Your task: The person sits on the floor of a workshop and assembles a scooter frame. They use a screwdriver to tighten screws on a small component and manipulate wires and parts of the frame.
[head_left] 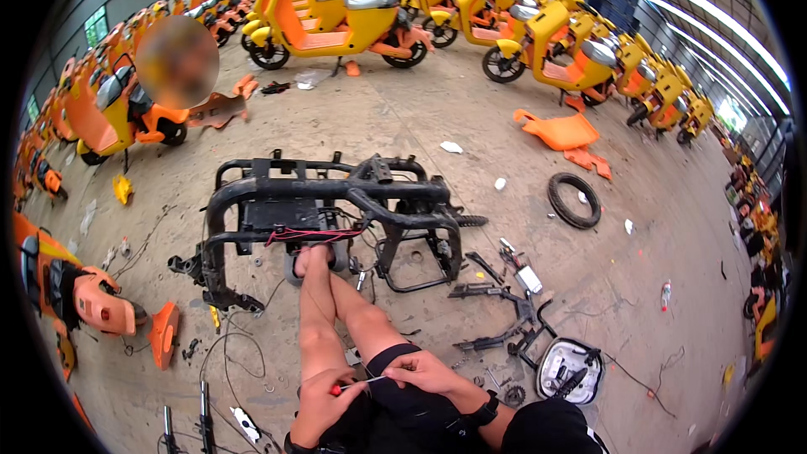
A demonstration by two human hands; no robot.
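Note:
My left hand (324, 399) is closed around the red handle of a small screwdriver (364, 382), held low over my lap. Its thin metal shaft points right, toward my right hand (423, 369), whose thumb and fingers pinch together at the tip end. Whether the right fingers also hold some small part there is too small to tell. Beyond my hands, my bare legs stretch forward to a black scooter frame (328, 189) lying on the floor. Red wires (307, 236) hang along its near side, just above my feet.
Right of my legs lie black metal brackets (504, 319), a gear (514, 395) and a white-and-black shell (570, 370). A tyre (574, 200) and orange panels (559, 130) lie farther off. Shock absorbers (204, 416) are at lower left. Yellow scooters (336, 25) stand in rows behind; another person is at far left.

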